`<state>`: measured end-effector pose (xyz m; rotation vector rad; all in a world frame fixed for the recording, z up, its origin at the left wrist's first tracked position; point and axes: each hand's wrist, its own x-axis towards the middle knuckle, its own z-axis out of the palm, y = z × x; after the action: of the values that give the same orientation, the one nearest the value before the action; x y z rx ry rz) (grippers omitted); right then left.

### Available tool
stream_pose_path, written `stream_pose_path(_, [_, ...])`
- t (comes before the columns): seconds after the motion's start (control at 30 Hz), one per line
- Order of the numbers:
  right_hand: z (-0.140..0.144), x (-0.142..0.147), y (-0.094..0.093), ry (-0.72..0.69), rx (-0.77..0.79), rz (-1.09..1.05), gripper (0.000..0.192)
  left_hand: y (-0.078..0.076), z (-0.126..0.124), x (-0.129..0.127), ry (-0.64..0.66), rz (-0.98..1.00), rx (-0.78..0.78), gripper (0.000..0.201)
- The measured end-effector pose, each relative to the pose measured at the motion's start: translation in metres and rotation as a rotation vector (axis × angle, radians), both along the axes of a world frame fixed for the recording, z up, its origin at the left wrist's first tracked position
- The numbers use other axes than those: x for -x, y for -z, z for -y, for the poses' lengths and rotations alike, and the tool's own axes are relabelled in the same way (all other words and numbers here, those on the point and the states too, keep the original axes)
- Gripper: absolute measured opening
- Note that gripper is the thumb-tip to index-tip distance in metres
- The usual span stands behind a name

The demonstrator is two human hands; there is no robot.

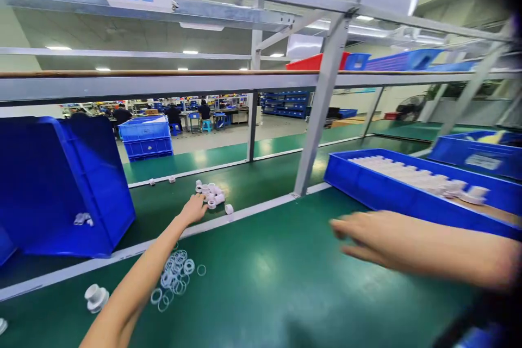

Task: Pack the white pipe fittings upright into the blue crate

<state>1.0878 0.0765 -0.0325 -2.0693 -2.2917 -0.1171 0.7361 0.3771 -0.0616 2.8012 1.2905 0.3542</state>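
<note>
Nearest on the green bench [285,283] lie a white flanged fitting [96,297] and a loose scatter of clear rings [175,277], beside the left forearm. The right hand [362,236] hovers over the bench, blurred, fingers extended, holding nothing. The left hand [194,209] reaches farther out, fingers partly curled, grip not discernible; its fingertips are at the near edge of a cluster of small white cylindrical parts [212,194]. At right, a blue tray [367,187] holds rows of white parts. At left stands a tipped blue bin [69,185]. Beyond: factory floor, stacked blue crates [145,138].
</note>
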Motion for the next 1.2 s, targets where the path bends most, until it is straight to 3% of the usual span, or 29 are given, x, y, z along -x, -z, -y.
stream_pose_path(0.07, [-0.082,0.045,-0.007,-0.108,-0.010,0.056,0.025,0.018,-0.035,0.007,-0.055,-0.012,-0.011,0.047])
stream_pose_path(0.2, [-0.224,0.123,-0.006,-0.286,-0.008,0.121,0.030,0.048,-0.074,-0.003,-0.002,0.004,-0.041,0.074])
stream_pose_path(0.27, [-0.271,0.139,0.004,-0.306,0.003,0.132,0.034,0.059,-0.085,-0.012,0.030,0.020,-0.060,0.077])
stream_pose_path(0.37, [-0.309,0.142,0.028,-0.298,0.033,0.124,0.042,0.070,-0.096,-0.021,0.075,0.037,-0.098,0.078])
stream_pose_path(0.53, [-0.327,0.136,0.059,-0.264,0.060,0.018,0.042,0.073,-0.101,-0.027,0.161,0.007,-0.148,0.077])
stream_pose_path(0.7, [-0.329,0.134,0.065,-0.251,0.093,-0.071,0.042,0.068,-0.095,-0.032,0.263,-0.072,-0.141,0.073])
stream_pose_path(0.93, [-0.319,0.133,0.066,-0.245,0.077,-0.152,0.036,0.063,-0.089,-0.040,0.070,-0.103,-0.048,0.065])
stream_pose_path(1.1, [-0.314,0.137,0.069,-0.283,0.070,-0.194,0.043,0.066,-0.086,-0.053,0.051,-0.147,-0.010,0.057])
stream_pose_path(1.2, [-0.311,0.134,0.056,-0.278,0.037,-0.218,0.034,0.070,-0.081,-0.054,0.041,-0.096,-0.025,0.052])
